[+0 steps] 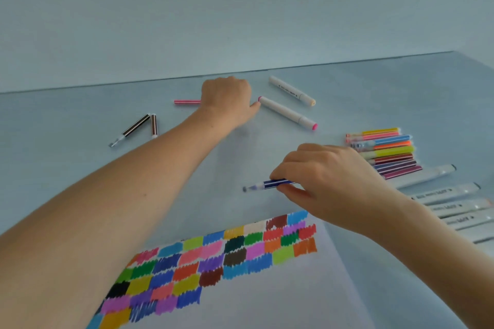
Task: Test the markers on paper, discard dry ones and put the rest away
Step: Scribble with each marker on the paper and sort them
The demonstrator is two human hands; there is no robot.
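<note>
While left hand (227, 100) grips pink marker (186, 101), right hand (320, 176) pinches uncapped blue-striped marker (270, 184).

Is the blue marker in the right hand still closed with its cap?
No. The blue marker that the right hand pinches shows a bare tip, with no cap on it.

the white markers (291, 90) carry small dark print, too blurred to read.
</note>
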